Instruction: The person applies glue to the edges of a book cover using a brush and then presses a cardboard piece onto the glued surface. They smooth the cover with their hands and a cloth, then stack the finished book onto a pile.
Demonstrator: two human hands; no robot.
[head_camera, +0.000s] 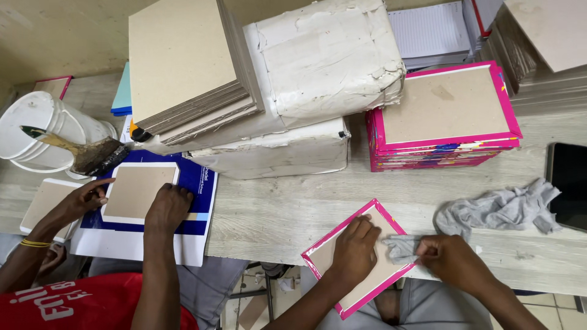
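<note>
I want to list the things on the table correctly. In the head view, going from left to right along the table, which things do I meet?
White bucket → glue brush → blue sheet → white wrapped bundle → pink cover stack → grey cloth → dark tablet.

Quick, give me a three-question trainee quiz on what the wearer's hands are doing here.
1. True or false: the left hand presses flat on the pink-edged cardboard cover.
2. What does the right hand pinch?
A. brush
B. grey cloth rag
C. tablet
3. Which thing rests across the white plastic bucket?

Key: 1 true; 2 B; 3 the wooden-handled glue brush.
</note>
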